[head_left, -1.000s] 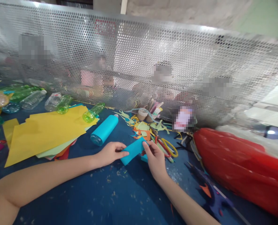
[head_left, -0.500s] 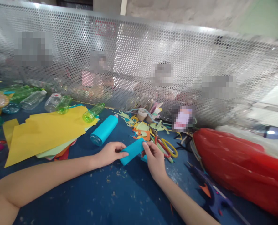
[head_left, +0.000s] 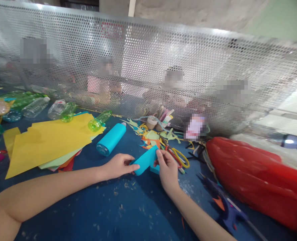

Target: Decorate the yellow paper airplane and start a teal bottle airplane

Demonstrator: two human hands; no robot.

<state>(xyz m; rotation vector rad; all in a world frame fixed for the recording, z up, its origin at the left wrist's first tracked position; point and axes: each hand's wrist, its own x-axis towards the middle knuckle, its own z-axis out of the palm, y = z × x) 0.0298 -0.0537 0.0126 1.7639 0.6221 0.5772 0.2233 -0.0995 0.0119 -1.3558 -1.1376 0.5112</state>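
A turquoise paper strip (head_left: 145, 160) is curled between both my hands, just above the dark blue table (head_left: 108, 207). My left hand (head_left: 118, 165) pinches its near left end. My right hand (head_left: 166, 169) pinches its far right end with fingers closed. A bottle wrapped in turquoise paper (head_left: 111, 139) lies on its side just behind my left hand. A pile of coloured paper scraps (head_left: 153, 135) lies behind my right hand, and scissors with red and yellow handles (head_left: 178, 157) lie right of it.
Yellow paper sheets (head_left: 48, 140) are stacked at the left, with green and clear plastic bottles (head_left: 63, 112) behind them. A big red plastic bag (head_left: 254, 177) fills the right. A blue glue gun (head_left: 226, 207) lies near my right forearm. A perforated metal screen (head_left: 148, 67) walls off the back; people sit behind it.
The turquoise strip has bent from a flatter piece into a rounder curl. My right hand has shifted slightly up and right; my left hand has barely moved.
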